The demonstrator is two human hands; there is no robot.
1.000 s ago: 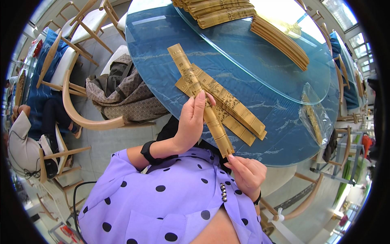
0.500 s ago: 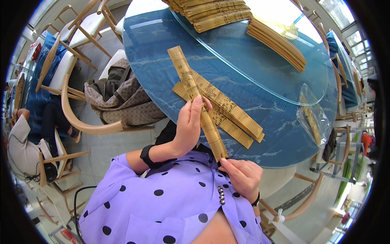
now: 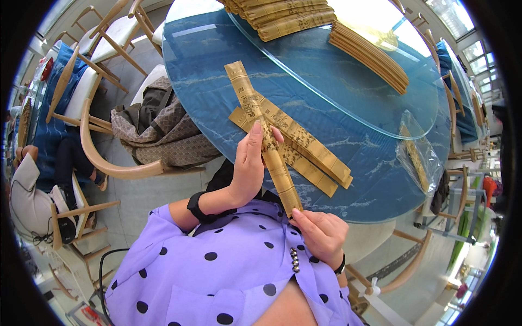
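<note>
A long gold paper sleeve (image 3: 279, 169) with dark printing slants from the table toward my body. My left hand (image 3: 247, 168) holds it around the middle, thumb lying along the top and fingers curled beneath. At the near end, my right hand (image 3: 323, 234) pinches the sleeve's edge between thumb and fingertips. Under the held sleeve, two more flat gold sleeves lie crosswise on the blue table: an upper sleeve (image 3: 310, 142) and a lower sleeve (image 3: 314, 175), partly overlapping. What the fingers do underneath is hidden.
On the raised glass turntable (image 3: 326, 89) sit a pile of gold sleeves (image 3: 293, 23) and a fanned row (image 3: 375, 60). A clear plastic bag (image 3: 421, 160) with a gold piece inside lies at the right. Left of the table, a patterned bag (image 3: 163, 138) rests on a wooden chair (image 3: 89, 136).
My left thumb has lifted slightly along the sleeve and the hand looks looser. My right thumb has moved onto the near end, whose opening showed before. The other sleeves lie as before.
</note>
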